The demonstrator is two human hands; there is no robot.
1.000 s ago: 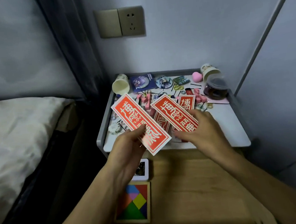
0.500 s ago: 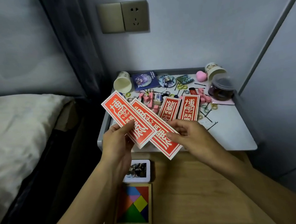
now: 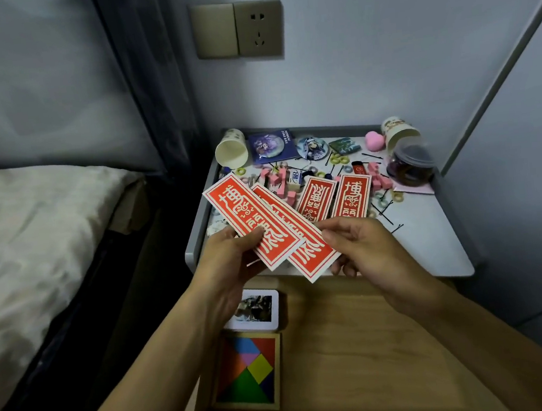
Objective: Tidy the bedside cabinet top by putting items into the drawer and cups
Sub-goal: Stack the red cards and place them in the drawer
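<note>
Left hand [image 3: 226,271]: fingers clamped on red card [image 3: 248,220]. Right hand [image 3: 364,246]: fingers pinch second red card [image 3: 312,254], under first, over worktop [image 3: 427,246] front edge. Bare worktop at 4 o'clock, open drawer [image 3: 359,346] at 6.

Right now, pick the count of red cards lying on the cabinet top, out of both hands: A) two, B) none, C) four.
A: one loose red card and a second loose card lie side by side on the cabinet top, while the left hand pinches a third card and the right hand holds a fourth card.
</note>
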